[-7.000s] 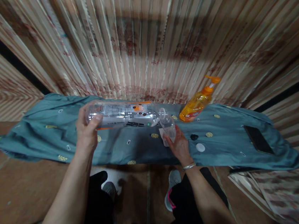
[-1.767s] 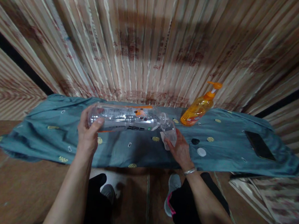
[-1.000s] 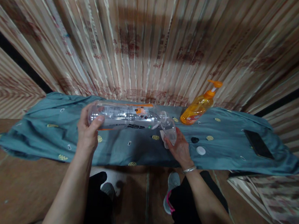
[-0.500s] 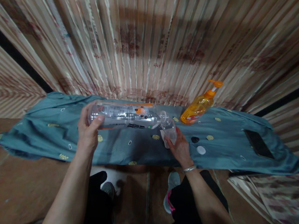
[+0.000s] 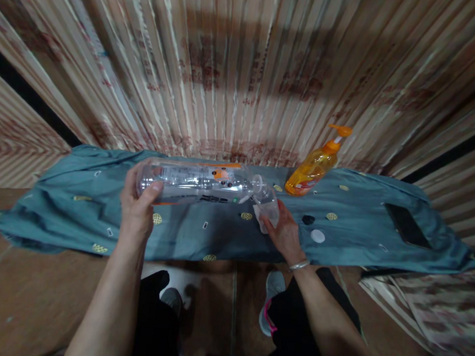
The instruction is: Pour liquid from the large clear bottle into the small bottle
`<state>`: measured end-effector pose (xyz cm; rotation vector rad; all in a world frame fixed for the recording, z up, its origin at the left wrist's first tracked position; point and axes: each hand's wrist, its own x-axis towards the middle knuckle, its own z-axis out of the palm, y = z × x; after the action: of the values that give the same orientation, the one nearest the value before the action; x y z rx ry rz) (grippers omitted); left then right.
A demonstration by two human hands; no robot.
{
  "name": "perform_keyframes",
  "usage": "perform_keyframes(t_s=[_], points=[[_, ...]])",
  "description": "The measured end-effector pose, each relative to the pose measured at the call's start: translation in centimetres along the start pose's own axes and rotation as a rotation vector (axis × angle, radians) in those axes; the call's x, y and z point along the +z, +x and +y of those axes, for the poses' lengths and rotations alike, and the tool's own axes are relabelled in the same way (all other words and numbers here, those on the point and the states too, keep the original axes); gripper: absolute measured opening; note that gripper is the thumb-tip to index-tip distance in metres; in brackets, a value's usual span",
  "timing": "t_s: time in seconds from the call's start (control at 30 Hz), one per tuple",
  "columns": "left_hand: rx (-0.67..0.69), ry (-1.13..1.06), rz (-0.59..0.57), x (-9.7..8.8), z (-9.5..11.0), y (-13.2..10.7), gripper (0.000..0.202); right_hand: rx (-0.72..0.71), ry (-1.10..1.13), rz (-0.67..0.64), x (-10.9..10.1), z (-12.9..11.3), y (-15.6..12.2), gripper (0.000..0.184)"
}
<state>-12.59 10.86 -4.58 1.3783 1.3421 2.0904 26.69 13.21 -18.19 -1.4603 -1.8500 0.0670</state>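
Observation:
My left hand (image 5: 140, 196) is wrapped round the base end of a large clear plastic bottle (image 5: 194, 182), which lies level in the air with its mouth to the right. A small clear plastic bottle or cup (image 5: 267, 203) is in my right hand (image 5: 283, 231), its upper end up against the big bottle's mouth. Whether liquid passes between them I cannot tell. Just beyond my right hand stands an orange pump bottle (image 5: 312, 168) of yellow-orange liquid. Close to that hand lie a small black cap-like piece (image 5: 308, 220) and a round white lid (image 5: 317, 235).
A teal patterned cloth (image 5: 91, 199) covers the narrow table. At its right end lies a dark phone (image 5: 407, 225). Stacked cardboard (image 5: 239, 76) rises like a wall behind the table, and black bars (image 5: 29, 94) slant at both sides.
The view has shifted very slightly. Both hands keep their grips, and the big bottle stays level with its mouth at the small container.

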Motion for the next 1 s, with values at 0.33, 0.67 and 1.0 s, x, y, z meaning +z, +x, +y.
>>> perform_keyframes(t_s=[0.33,0.67,1.0], points=[[-0.043,-0.012,0.027,0.4,0.3,-0.16,0.079,-0.012,-0.017,0.032,0.82,0.56,-0.23,0.079],[-0.105,-0.062,0.033,0.29,0.58,-0.53,0.057,-0.033,-0.023,0.06,0.9,0.61,-0.29,0.075],[-0.068,-0.083,0.018,0.69,0.84,-0.83,0.06,-0.053,-0.014,0.06,0.59,0.4,-0.22,0.076]])
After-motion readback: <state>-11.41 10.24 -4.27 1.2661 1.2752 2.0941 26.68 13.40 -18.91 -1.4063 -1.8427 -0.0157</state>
